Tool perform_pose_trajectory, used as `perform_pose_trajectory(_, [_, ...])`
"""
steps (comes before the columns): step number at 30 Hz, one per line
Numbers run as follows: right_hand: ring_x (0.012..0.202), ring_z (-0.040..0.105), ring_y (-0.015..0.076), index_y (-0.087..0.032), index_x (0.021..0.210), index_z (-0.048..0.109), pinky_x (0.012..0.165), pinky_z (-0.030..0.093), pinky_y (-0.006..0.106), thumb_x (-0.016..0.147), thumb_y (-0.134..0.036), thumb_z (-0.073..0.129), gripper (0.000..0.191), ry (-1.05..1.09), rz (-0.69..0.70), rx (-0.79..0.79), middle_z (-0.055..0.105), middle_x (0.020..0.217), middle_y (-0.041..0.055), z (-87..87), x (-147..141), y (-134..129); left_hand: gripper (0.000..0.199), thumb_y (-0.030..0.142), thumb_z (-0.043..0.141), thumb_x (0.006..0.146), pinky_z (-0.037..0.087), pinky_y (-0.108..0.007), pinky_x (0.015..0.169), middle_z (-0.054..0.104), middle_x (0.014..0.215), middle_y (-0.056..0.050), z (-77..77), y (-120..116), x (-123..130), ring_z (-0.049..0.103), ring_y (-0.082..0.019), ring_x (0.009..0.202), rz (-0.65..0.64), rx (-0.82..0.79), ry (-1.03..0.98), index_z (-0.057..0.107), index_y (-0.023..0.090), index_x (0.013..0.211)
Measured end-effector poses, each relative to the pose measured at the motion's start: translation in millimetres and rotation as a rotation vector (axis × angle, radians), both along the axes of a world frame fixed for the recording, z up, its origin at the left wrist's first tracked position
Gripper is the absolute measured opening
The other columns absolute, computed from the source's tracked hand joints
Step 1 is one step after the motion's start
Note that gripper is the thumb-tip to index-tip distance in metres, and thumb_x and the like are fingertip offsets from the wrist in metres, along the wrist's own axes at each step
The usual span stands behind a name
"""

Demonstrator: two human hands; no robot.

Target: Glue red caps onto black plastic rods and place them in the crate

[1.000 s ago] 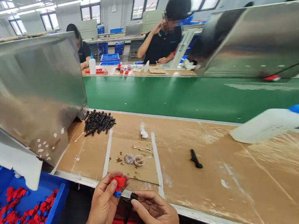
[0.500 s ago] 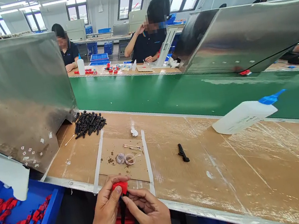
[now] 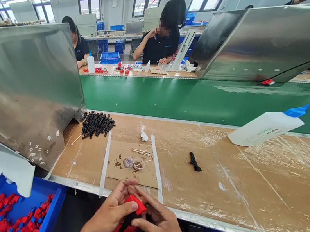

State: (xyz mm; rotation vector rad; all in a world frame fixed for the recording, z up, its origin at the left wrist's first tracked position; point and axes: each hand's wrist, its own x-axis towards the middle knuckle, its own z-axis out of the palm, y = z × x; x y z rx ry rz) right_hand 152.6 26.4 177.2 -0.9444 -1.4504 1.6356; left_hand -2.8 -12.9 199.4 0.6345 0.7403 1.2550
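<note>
Just off the table's front edge, my left hand [image 3: 114, 210] grips a red part [image 3: 136, 204] with its thumb across it. My right hand [image 3: 161, 222] closes on the same piece from the right, thumb beneath it. A black part [image 3: 125, 223] sticks out at the lower left below the red one; where they meet is hidden by the fingers. Beyond my hands a cardboard mat [image 3: 123, 173] bears two small round dishes [image 3: 133, 163] and cotton swabs [image 3: 140, 151]. One black piece [image 3: 194, 162] lies alone to the right.
A pile of black pieces [image 3: 97, 123] lies beside a metal panel [image 3: 19, 87]. At left, a blue bin [image 3: 57, 203] holds red and blue parts. A white bottle [image 3: 266, 127] lies at right. Two people sit beyond the green belt [image 3: 150, 89].
The view has shifted slightly. The held piece has turned, showing more red, and its black part now points to the lower left instead of down.
</note>
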Motion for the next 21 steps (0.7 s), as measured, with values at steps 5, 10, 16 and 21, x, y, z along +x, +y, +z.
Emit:
perform_pose_trajectory(5, [0.086,0.06,0.0227,-0.035,0.109,0.074,0.079,0.053,0.032,0.058,-0.036,0.09,0.053,-0.196,0.104,0.306,0.063,0.089,0.0025,2.5,13.9,8.4,0.075,0.018,0.07,0.081,0.038,-0.034,0.096,0.056,0.098,-0.001,7.7,0.3,-8.0,0.058,-0.016,0.099,-0.124,0.038,0.067,0.033,0.032,0.144])
perform_pose_trajectory(10, [0.117,0.055,0.0303,-0.032,0.103,0.073,0.095,0.049,0.037,0.056,-0.043,0.089,0.051,-0.032,0.067,0.249,0.059,0.122,0.007,-7.3,19.3,5.0,0.061,0.028,0.062,0.089,0.038,-0.036,0.102,0.054,0.124,-0.007,14.1,-6.3,-1.8,0.053,-0.02,0.116,-0.164,0.098,0.267,0.036,0.028,0.144])
perform_pose_trajectory(16, [0.113,0.063,0.0267,-0.032,0.104,0.07,0.093,0.053,0.033,0.058,-0.04,0.089,0.05,0.161,-0.052,0.145,0.069,0.115,0.0058,-9.1,22.7,10.2,0.052,0.034,0.05,0.095,0.037,-0.038,0.108,0.048,0.144,-0.008,15.0,-19.2,-1.4,0.047,-0.024,0.127,-0.122,0.23,0.854,0.037,0.031,0.145])
perform_pose_trajectory(21, [0.1,0.07,0.0229,-0.035,0.11,0.07,0.086,0.057,0.026,0.058,-0.039,0.09,0.056,0.199,-0.009,0.039,0.076,0.106,0.0034,-6.1,22.4,11.0,0.053,0.031,0.051,0.094,0.041,-0.035,0.107,0.055,0.137,-0.005,2.2,-17.9,1.0,0.052,-0.021,0.124,-0.165,0.239,0.968,0.037,0.033,0.145])
